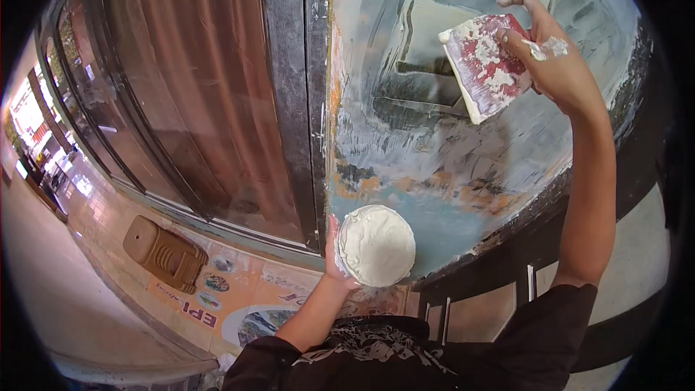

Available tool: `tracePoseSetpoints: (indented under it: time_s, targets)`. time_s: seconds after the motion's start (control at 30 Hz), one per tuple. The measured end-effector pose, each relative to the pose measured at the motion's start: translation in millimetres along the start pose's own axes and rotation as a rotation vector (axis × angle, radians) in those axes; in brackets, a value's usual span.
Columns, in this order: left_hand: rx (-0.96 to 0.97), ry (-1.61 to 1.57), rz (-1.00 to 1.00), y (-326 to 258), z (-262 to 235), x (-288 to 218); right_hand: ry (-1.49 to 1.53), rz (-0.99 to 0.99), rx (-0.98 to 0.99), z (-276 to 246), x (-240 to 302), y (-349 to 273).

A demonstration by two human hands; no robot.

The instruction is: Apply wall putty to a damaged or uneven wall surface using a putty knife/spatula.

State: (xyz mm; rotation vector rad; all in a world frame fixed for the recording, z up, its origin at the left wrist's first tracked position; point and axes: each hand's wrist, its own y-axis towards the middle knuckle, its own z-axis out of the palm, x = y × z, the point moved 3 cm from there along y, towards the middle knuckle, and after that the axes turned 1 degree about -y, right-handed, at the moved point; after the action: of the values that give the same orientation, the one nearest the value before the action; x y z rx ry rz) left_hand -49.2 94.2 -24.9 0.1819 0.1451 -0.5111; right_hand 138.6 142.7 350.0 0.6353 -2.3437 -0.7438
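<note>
My right hand (554, 65) is raised at the upper right, gripping a red putty scraper (496, 65) with thumb and fingers. White putty cakes the scraper's face and lines its straight edge, which lies at or close to the patchy grey, blue and orange wall (441, 152); whether it touches, I cannot tell. Dried-looking putty also sticks to the back of that hand. Low in front of me, my left hand (335, 261) cups a round container from its left side. White putty (376, 245) fills its top, and the container's body is mostly hidden beneath.
Left of the wall stands a dark window frame (293, 65) with a reddish-brown curtain (195, 72) behind glass. A brown plastic stool (165, 252) rests on a printed sheet (239, 282) covering the floor. Dark-edged panels (478, 311) run along the lower right.
</note>
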Motion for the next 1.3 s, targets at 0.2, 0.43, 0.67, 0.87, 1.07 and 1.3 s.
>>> tracePoseSetpoints:
  time_s: [0.2,0.43,0.67,0.87,1.07,1.3]
  targets:
    - [0.022,-0.092,-0.071,-11,-10,-9,0.188,0.422,0.079,5,-10,8]
    - [-0.014,-0.057,-0.084,-26,-15,-22,0.793,0.472,0.267,28,-16,1]
    - [-0.095,0.03,-0.079,-37,-14,-31,0.445,0.374,0.161,41,-31,12]
    - [-0.091,0.035,-0.056,-46,-19,-39,0.299,0.192,-0.013,50,-33,20]
    - [-0.086,0.048,-0.02,-49,-20,-46,-0.026,0.1,-0.175,48,-15,22]
    - [-0.077,0.055,-0.017,-49,-14,-45,-0.616,-0.386,-0.293,34,-21,28]
